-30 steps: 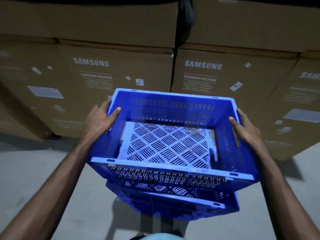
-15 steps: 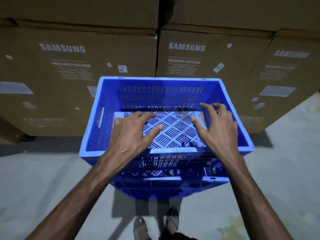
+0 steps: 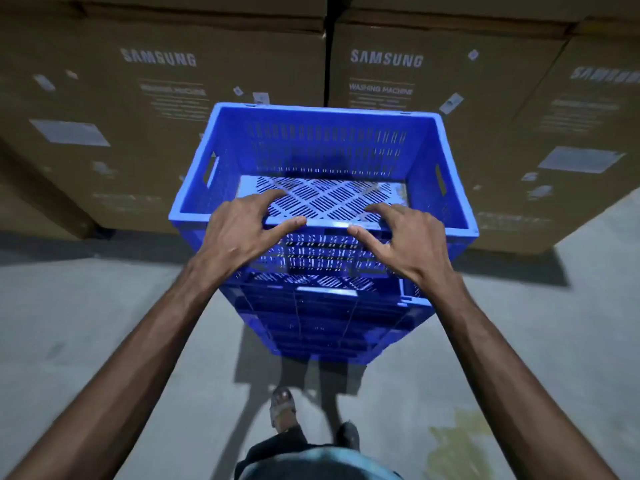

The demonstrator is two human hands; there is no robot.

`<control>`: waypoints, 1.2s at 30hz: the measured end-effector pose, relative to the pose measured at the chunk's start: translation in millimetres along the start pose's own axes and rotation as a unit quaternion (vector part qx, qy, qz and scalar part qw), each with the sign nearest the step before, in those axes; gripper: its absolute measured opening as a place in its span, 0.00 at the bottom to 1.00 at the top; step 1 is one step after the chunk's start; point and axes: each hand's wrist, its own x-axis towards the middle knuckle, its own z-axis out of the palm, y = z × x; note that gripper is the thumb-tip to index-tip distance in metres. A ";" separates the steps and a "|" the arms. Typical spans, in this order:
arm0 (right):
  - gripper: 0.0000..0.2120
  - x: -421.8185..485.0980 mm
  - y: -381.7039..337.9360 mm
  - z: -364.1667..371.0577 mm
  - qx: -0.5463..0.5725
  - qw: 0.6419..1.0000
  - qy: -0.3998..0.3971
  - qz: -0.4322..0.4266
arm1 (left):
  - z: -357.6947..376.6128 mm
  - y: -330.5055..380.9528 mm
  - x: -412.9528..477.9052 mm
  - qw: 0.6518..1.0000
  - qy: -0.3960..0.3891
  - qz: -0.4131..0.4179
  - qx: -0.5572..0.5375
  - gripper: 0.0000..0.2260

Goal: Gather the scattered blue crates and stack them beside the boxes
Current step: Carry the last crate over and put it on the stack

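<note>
A stack of blue slatted crates (image 3: 322,327) stands on the concrete floor, right in front of the cardboard boxes. The top blue crate (image 3: 325,147) is empty, and its perforated bottom shows. My left hand (image 3: 239,233) and my right hand (image 3: 408,240) both sit on the near rim of this top crate. On each hand the fingers curl over the rim into the crate and the thumb presses the outer face. The lower crates are partly hidden under the top one.
Large brown Samsung washing-machine boxes (image 3: 156,98) form a wall directly behind the stack, with another row (image 3: 391,74) to the right. My sandalled feet (image 3: 284,407) stand just short of the stack. A yellowish stain (image 3: 457,445) marks the floor at the lower right.
A second ago my hands held the top crate by its two sides above the stack. It now rests on the stack, and both hands have shifted onto its near rim.
</note>
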 end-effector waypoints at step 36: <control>0.29 -31.1 22.5 8.2 -0.123 0.987 0.079 -0.065 | 39.6 -22.5 -5.4 0.978 0.149 0.064 0.133 0.37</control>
